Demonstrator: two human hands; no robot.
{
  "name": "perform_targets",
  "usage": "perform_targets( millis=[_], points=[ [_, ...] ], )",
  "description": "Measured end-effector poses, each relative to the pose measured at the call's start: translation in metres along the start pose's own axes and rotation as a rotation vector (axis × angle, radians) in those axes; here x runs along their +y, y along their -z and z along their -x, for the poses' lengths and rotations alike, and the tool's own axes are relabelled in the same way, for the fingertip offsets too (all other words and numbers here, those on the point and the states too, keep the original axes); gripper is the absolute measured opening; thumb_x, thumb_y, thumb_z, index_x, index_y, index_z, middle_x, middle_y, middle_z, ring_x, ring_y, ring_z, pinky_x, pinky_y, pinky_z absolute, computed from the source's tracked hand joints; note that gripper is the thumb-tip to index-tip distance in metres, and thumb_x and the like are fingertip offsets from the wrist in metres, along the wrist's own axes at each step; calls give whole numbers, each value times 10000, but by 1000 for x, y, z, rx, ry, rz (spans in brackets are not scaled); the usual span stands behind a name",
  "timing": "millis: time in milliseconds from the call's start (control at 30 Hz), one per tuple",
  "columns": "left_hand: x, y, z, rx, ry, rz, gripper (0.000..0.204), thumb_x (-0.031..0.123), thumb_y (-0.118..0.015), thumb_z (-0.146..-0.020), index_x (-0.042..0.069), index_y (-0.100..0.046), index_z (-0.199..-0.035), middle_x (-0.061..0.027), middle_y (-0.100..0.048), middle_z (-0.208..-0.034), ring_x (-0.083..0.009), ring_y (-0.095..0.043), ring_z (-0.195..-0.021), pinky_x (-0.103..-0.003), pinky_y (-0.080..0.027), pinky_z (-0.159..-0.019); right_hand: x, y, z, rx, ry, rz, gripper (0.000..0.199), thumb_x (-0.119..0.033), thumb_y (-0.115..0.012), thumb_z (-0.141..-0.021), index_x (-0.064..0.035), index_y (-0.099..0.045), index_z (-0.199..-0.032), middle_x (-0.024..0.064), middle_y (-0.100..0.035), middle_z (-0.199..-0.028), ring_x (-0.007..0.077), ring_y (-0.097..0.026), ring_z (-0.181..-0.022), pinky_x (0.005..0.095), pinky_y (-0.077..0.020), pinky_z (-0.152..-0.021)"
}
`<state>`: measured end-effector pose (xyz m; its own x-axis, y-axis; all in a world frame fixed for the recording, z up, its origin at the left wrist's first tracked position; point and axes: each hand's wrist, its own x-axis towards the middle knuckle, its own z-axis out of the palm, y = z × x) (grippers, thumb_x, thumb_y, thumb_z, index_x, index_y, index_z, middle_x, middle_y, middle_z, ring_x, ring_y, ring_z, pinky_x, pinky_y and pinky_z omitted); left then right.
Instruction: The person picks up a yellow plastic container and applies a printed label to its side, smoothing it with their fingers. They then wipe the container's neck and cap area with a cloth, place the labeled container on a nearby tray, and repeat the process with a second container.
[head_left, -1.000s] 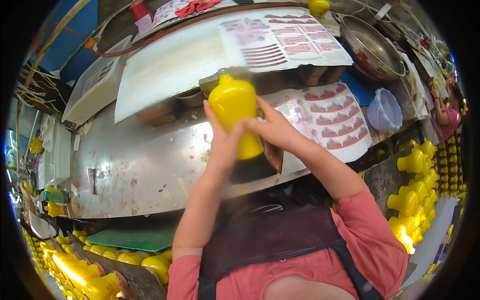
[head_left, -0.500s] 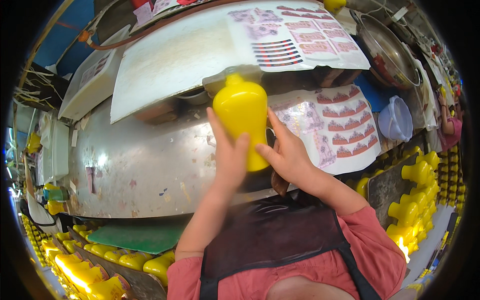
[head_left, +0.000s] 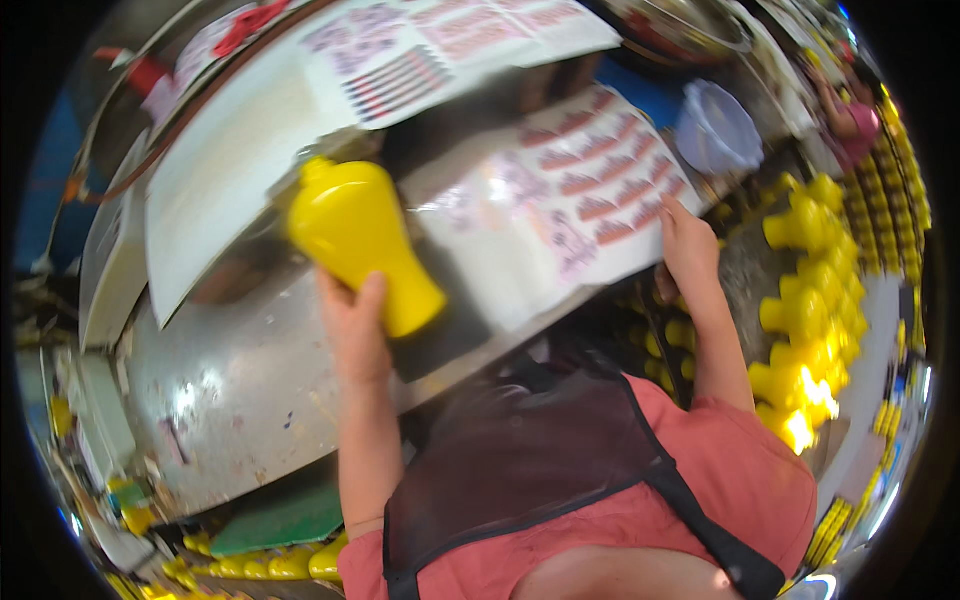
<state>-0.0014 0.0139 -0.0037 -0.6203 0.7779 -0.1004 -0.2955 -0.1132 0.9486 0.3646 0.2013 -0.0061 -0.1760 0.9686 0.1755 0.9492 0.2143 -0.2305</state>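
Observation:
A glossy yellow vase (head_left: 355, 240) with a narrow neck and a wide shoulder leans over the metal table, its neck toward the far left. My left hand (head_left: 355, 325) is closed around its lower left side. My right hand (head_left: 692, 245) has its fingers curled at the right edge of a white sheet of decals (head_left: 500, 300), which bears rows of pink-red printed shapes. Motion blur hides whether a decal is between those fingers.
Beyond the vase lies a raised white board (head_left: 235, 160) with more printed sheets. A pale lilac bucket (head_left: 715, 130) stands to the right of the decals. Yellow vases (head_left: 805, 290) line the right side, and a green board (head_left: 280, 522) lies at lower left. Another person (head_left: 855, 120) is far right.
My right hand has let go of the vase and moved right to the decal sheet's edge. My left hand keeps the vase, now tilted. The view has turned toward the right.

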Motion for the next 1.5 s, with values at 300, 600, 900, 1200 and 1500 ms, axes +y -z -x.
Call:
perform_targets(
  millis=[300, 600, 900, 1200, 1500],
  points=[
    [-5, -19, 9, 150, -273, -386, 763, 191, -614, -1010, 9, -189, -1618, -193, -446, -1523, -300, -450, -1397, -386, -317, -1180, 46, -14, 21, -10, -34, -122, 459, -112, -537, -918, -174, -637, -1361, 225, -713, -968, 420, -687, -863, 520, -544, -780],
    [-14, -6, 32, 20, -216, -475, 774, 247, -559, -1038, 46, -120, -1644, -196, -367, -1582, -290, -396, -1436, -379, -276, -1195, 64, -24, 25, 59, -47, -242, 382, -178, -578, -898, -141, -696, -1259, 209, -698, -867, 404, -679, -807, 464, -537, -747],
    [-19, -3, 35, -22, -230, -352, 717, 231, -554, -1043, 14, -187, -1620, -193, -478, -1488, -259, -475, -1361, -368, -327, -1161, 78, -47, 2, -233, -537, -1112, 465, -424, -779, -888, 19, -649, -943, 82, -597, -612, 193, -563, -481, 323, -414, -453],
    [-25, 0, 39, 26, -252, -382, 754, 274, -561, -1049, 12, -150, -1624, -242, -520, -1456, -289, -509, -1345, -377, -356, -1139, 85, -40, 13, -247, -602, -1075, 336, -328, -670, -961, -3, -670, -873, 72, -593, -581, 210, -603, -506, 331, -440, -480],
    [-25, 1, 42, 24, -283, -373, 705, 300, -579, -1039, 6, -249, -1589, -257, -527, -1442, -295, -525, -1334, -387, -374, -1130, 33, 5, 30, 65, -70, -357, 254, -228, -722, -875, -12, -679, -749, 75, -676, -672, 164, -624, -574, 348, -496, -583]
  ],
)
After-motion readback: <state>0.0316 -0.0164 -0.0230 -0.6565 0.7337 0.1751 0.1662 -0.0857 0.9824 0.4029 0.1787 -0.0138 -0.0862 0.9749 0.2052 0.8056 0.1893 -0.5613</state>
